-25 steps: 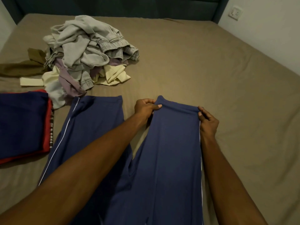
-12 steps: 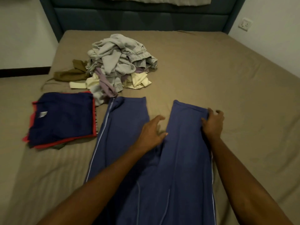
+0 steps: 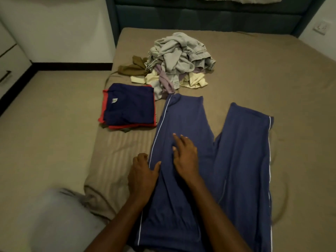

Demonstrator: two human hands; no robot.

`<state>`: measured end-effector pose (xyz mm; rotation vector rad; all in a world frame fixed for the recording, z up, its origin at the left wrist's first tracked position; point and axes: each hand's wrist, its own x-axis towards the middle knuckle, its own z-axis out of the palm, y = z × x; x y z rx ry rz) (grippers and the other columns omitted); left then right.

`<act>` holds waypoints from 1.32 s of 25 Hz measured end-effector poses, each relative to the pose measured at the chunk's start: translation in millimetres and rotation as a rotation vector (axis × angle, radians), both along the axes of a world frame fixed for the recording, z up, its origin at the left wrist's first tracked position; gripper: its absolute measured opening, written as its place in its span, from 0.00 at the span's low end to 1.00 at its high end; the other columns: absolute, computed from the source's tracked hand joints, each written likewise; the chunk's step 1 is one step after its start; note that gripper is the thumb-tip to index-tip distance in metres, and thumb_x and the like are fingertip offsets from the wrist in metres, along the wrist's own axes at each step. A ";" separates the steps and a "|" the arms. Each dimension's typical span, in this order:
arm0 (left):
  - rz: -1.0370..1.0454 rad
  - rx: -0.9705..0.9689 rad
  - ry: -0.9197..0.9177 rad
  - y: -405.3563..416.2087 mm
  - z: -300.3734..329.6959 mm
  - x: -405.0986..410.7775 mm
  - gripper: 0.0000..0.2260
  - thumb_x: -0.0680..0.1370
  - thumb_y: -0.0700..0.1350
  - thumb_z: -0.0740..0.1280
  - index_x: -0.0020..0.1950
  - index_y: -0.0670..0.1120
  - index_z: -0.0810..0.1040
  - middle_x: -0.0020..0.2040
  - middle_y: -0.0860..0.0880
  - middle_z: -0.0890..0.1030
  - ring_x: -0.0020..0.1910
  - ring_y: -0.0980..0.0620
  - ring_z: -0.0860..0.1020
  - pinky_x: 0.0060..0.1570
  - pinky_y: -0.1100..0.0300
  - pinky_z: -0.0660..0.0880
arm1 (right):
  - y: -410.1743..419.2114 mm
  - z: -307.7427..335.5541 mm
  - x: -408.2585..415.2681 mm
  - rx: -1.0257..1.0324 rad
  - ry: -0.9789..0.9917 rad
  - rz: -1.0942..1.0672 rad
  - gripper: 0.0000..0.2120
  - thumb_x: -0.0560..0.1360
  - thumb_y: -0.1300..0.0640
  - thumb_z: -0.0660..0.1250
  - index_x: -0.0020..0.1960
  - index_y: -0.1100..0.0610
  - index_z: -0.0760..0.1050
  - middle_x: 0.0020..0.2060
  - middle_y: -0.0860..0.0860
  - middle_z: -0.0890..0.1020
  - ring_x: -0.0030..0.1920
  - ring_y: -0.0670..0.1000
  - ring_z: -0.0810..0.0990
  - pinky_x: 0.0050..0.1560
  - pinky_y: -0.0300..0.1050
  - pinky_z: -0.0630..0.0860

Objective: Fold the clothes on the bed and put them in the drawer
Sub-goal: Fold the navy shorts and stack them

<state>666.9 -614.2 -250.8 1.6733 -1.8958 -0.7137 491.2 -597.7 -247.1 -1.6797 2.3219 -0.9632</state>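
Blue trousers [image 3: 241, 160] with a white side stripe lie spread flat on the tan bed [image 3: 272, 73], legs pointing away from me and splayed apart. Both hands are on the left leg. My left hand [image 3: 143, 171] sits at that leg's outer striped edge, fingers curled at the seam and thumb on top of the fabric. My right hand [image 3: 185, 153] rests flat on the middle of the same leg with its fingers apart. The right leg lies untouched.
A folded stack, navy on red [image 3: 129, 108], lies left of the trousers. Behind it is a pile of unfolded grey, yellow and olive clothes [image 3: 180, 57]. The bed's left edge drops to the floor [image 3: 45, 124]. White drawers [image 3: 7, 70] stand at far left.
Both hands left the hem of the right leg and came back and left onto the left leg. My view swung left, bringing the floor and drawers in.
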 end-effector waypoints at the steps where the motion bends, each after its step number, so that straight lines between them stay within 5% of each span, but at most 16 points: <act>1: 0.004 0.030 -0.024 7.9 1.5 3.7 0.25 0.76 0.63 0.70 0.62 0.47 0.71 0.56 0.47 0.78 0.50 0.45 0.80 0.45 0.48 0.79 | -10.9 -3.2 17.5 0.087 0.001 0.055 0.24 0.84 0.52 0.60 0.80 0.50 0.66 0.76 0.60 0.70 0.75 0.61 0.67 0.73 0.56 0.65; 4: -0.019 0.117 -0.053 26.7 -1.2 17.8 0.25 0.76 0.67 0.67 0.58 0.47 0.69 0.50 0.46 0.81 0.45 0.44 0.81 0.41 0.49 0.79 | -47.1 -14.8 46.9 0.289 0.084 0.144 0.25 0.86 0.42 0.54 0.82 0.46 0.61 0.82 0.62 0.55 0.82 0.62 0.53 0.79 0.58 0.54; 8: -0.053 0.216 -0.136 40.4 -0.5 33.3 0.29 0.75 0.74 0.61 0.50 0.47 0.73 0.46 0.45 0.83 0.44 0.43 0.82 0.39 0.52 0.77 | -98.2 -19.6 60.7 0.455 0.290 0.050 0.34 0.85 0.43 0.50 0.84 0.59 0.47 0.82 0.65 0.44 0.82 0.63 0.43 0.81 0.60 0.43; 11: -0.139 0.242 -0.090 48.1 0.0 41.2 0.30 0.72 0.75 0.62 0.49 0.48 0.73 0.45 0.47 0.83 0.43 0.45 0.82 0.39 0.53 0.76 | -122.5 -14.9 67.4 0.497 0.243 -0.045 0.34 0.84 0.46 0.52 0.83 0.64 0.48 0.81 0.67 0.45 0.82 0.64 0.45 0.81 0.59 0.43; 15: -0.245 0.297 0.175 47.9 -2.1 44.3 0.22 0.75 0.61 0.72 0.55 0.47 0.71 0.45 0.50 0.81 0.42 0.48 0.81 0.40 0.55 0.76 | -124.3 -15.6 65.8 0.502 0.242 -0.086 0.34 0.82 0.51 0.55 0.83 0.63 0.49 0.81 0.67 0.44 0.82 0.63 0.44 0.82 0.56 0.41; 19: -0.342 0.263 0.312 53.6 -2.1 34.4 0.26 0.70 0.57 0.70 0.60 0.44 0.70 0.46 0.48 0.81 0.42 0.48 0.80 0.39 0.58 0.74 | -108.7 -20.5 63.5 0.570 0.313 -0.086 0.34 0.83 0.53 0.55 0.83 0.61 0.44 0.81 0.67 0.43 0.82 0.64 0.44 0.81 0.58 0.42; 23: -0.339 0.255 0.523 49.0 2.3 30.0 0.30 0.65 0.58 0.72 0.64 0.48 0.76 0.53 0.51 0.84 0.51 0.52 0.83 0.52 0.57 0.80 | -115.9 -2.0 55.2 0.617 0.278 -0.082 0.34 0.82 0.58 0.59 0.82 0.67 0.46 0.80 0.69 0.50 0.82 0.65 0.51 0.80 0.58 0.50; 27: -0.425 0.302 0.706 46.4 24.2 11.2 0.31 0.68 0.47 0.77 0.71 0.50 0.76 0.60 0.54 0.85 0.58 0.55 0.83 0.62 0.51 0.79 | -101.5 35.4 7.5 0.352 -0.154 0.056 0.35 0.78 0.71 0.60 0.82 0.67 0.49 0.75 0.64 0.67 0.73 0.63 0.70 0.69 0.51 0.68; 30: -0.542 0.325 0.731 63.3 47.0 -38.7 0.34 0.68 0.45 0.78 0.74 0.49 0.73 0.64 0.53 0.82 0.62 0.52 0.82 0.65 0.49 0.78 | -59.6 68.1 -53.8 0.084 -0.449 -0.024 0.33 0.76 0.75 0.58 0.80 0.65 0.59 0.72 0.56 0.72 0.69 0.56 0.74 0.62 0.40 0.74; 33: -0.666 0.257 0.607 98.9 69.5 -102.0 0.40 0.68 0.43 0.80 0.78 0.47 0.68 0.67 0.53 0.79 0.63 0.54 0.79 0.64 0.61 0.74 | -5.4 85.2 -129.1 -0.105 -0.564 -0.138 0.32 0.76 0.77 0.61 0.79 0.66 0.62 0.71 0.56 0.73 0.67 0.55 0.77 0.52 0.26 0.75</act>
